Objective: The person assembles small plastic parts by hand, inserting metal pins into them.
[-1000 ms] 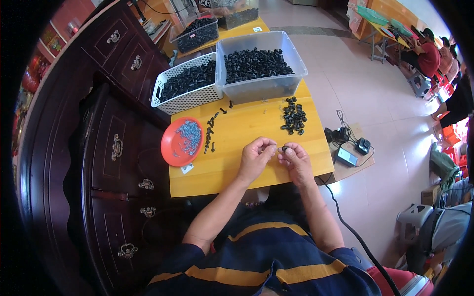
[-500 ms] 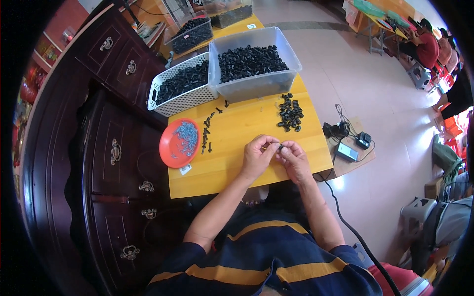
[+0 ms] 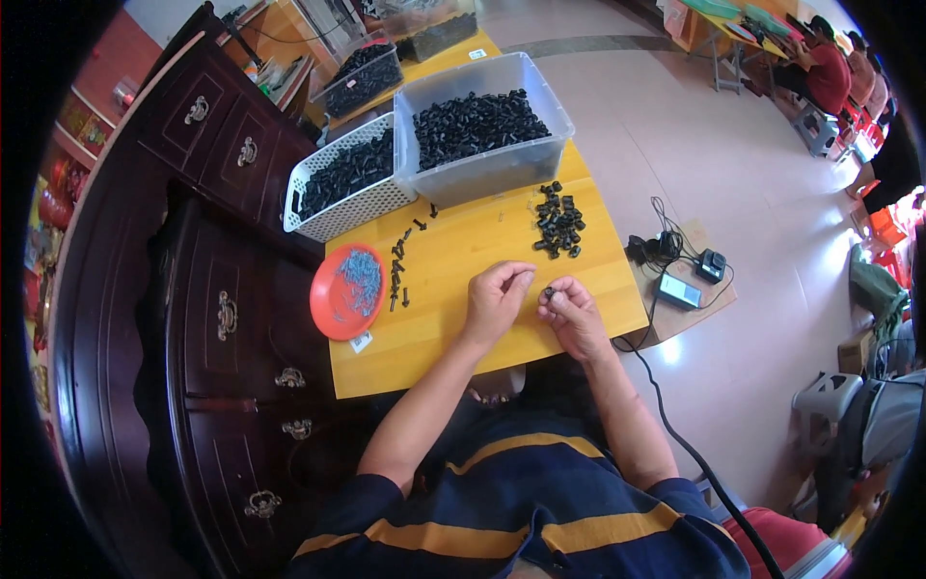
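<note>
Between finger and thumb, my right hand (image 3: 577,320) pinches a small black plastic part (image 3: 548,292) over the yellow table (image 3: 444,338). My left hand (image 3: 494,303) is a short way to the left, its fingertips pressed together; anything in them is too small to see. Beyond my hands lies a pile of short black plastic parts (image 3: 559,224). To the left, an orange-red plate (image 3: 328,301) carries many small silvery screws (image 3: 361,280). A loose row of slim black pieces (image 3: 396,274) lies beside the plate.
A clear bin (image 3: 482,174) and a white perforated basket (image 3: 357,214), both filled with black parts, stand at the table's far side. Dark wooden drawers (image 3: 227,318) close in on the left. A black cable (image 3: 675,434) runs past on the right. Other people sit far right.
My hands have come apart: the left has drawn away to the left, while the right keeps the black part. The whole view has shifted slightly.
</note>
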The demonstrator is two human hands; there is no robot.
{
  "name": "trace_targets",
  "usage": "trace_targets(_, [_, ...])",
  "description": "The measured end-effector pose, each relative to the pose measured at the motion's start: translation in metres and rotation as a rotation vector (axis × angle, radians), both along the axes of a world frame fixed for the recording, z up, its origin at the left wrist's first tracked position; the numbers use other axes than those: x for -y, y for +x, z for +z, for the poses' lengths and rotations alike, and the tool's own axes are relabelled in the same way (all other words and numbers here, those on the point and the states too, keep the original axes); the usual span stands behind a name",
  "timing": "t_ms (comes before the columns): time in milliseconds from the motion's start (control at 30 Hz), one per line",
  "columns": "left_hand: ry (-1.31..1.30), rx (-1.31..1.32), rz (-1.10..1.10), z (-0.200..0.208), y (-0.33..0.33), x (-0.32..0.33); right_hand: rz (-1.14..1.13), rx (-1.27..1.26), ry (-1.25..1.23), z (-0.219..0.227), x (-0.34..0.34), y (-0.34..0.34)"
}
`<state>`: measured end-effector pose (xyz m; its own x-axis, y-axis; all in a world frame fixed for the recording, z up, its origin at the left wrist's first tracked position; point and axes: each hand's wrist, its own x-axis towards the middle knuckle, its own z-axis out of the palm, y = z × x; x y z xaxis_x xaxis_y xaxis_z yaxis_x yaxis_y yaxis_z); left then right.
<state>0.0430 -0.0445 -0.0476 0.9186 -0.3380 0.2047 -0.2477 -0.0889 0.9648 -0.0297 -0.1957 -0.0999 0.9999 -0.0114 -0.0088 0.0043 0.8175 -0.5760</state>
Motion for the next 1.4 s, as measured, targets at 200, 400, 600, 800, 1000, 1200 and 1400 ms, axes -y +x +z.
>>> trace_targets(200, [0.372, 0.376, -0.063, -0.006, 0.03, 0.021, 0.055, 0.012, 0.033, 0.002, 0.005, -0.001])
trace_targets(400, [0.598, 0.47, -0.106, -0.016, 0.043, 0.039, 0.073, -0.017, 0.042, 0.003, 0.006, -0.001])
trace_targets(600, [0.66, 0.434, -0.074, -0.022, 0.046, 0.039, 0.083, -0.019, 0.04, 0.003, 0.005, 0.0])
trace_targets(800, [0.343, 0.106, -0.075, -0.023, 0.028, 0.004, 0.084, -0.021, 0.035, 0.0, 0.004, 0.001])
trace_targets(1000, [-0.137, -0.338, -0.036, -0.022, 0.006, -0.038, 0.062, -0.03, -0.043, 0.002, -0.002, 0.001])
trace_targets(1200, [-0.19, -0.34, -0.054, 0.003, -0.015, -0.049, 0.058, -0.051, -0.118, 0.014, -0.013, -0.001])
trace_targets(1400, [-0.172, -0.301, -0.119, 0.015, -0.022, -0.058, 0.088, -0.064, -0.181, 0.013, -0.028, -0.002])
